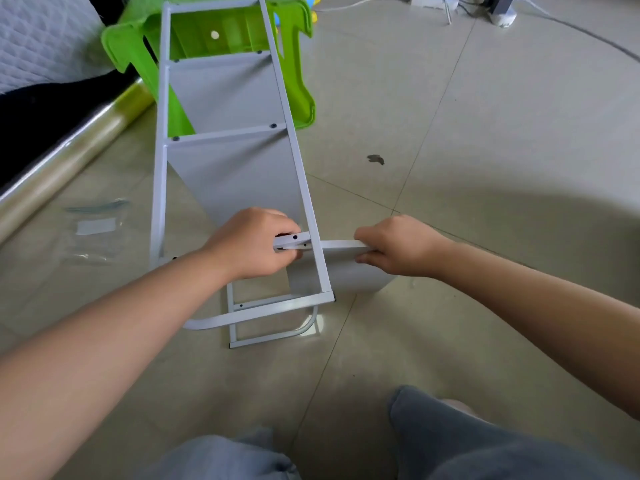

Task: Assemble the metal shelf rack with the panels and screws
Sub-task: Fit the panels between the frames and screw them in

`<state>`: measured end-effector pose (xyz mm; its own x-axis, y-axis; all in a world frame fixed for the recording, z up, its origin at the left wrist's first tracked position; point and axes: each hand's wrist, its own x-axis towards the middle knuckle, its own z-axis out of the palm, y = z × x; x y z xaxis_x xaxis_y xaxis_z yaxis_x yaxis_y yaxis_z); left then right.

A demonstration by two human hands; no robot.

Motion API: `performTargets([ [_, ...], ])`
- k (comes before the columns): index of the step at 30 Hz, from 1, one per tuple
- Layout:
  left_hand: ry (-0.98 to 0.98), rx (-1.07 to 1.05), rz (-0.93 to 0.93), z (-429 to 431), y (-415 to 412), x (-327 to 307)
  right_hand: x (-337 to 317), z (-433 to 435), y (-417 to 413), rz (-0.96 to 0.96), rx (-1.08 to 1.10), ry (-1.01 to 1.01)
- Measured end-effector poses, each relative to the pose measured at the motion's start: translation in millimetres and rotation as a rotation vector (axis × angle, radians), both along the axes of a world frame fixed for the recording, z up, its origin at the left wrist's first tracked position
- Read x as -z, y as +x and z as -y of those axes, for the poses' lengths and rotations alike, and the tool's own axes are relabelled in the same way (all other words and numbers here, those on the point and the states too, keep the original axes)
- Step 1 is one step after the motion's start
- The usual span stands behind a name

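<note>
A white metal shelf rack (294, 147) lies on its side on the tiled floor, with two panels fixed between its side frames by dark screws (273, 126). A third white panel (341, 244) sits askew through the near end of the frame. My left hand (251, 242) grips the panel's left end inside the frame, fingers curled around its edge by the screw holes. My right hand (398, 247) grips the same panel's top edge just outside the right frame rail. A curved handle bar (221, 320) runs along the rack's near end.
A green plastic stool (294, 64) lies behind the rack. An empty clear plastic bag (95, 226) lies on the floor to the left, beside a roll of clear film (69, 157) and a mattress edge. Power strips and cables lie at the far right. My knees are at the bottom.
</note>
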<state>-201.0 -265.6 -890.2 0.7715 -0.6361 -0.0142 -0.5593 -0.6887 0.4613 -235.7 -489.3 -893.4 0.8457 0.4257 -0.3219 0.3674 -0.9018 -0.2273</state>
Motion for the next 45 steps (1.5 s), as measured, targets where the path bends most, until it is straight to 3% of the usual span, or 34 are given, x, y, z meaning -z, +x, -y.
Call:
performTargets([
  [4, 0.036, -0.046, 0.010, -1.3, 0.3, -4.0, -4.4, -11.5, 9.6, 0.019, -0.035, -0.019],
  [10, 0.448, 0.017, 0.110, -11.7, 1.6, -12.8, -2.1, -32.8, 13.9, -0.002, -0.016, 0.056],
  [15, 0.563, 0.016, 0.127, -24.7, -1.8, -17.7, -13.0, -3.6, 13.3, -0.039, 0.013, -0.179],
  [25, 0.744, 0.050, 0.196, -62.2, -9.3, -33.4, 4.2, -25.1, 5.0, -0.041, 0.040, 0.234],
  [35, 0.803, 0.044, 0.163, -69.2, -11.5, -38.0, 6.3, -46.7, 2.1, 0.011, 0.095, 0.355],
  [40, 0.585, -0.012, 0.044, -50.2, -13.0, -30.6, 3.7, -52.8, -0.1, -0.037, 0.171, 0.350],
  [45, 0.454, -0.029, 0.075, -34.7, -12.2, -20.6, 4.3, -55.2, -0.2, -0.031, 0.367, 0.458],
])
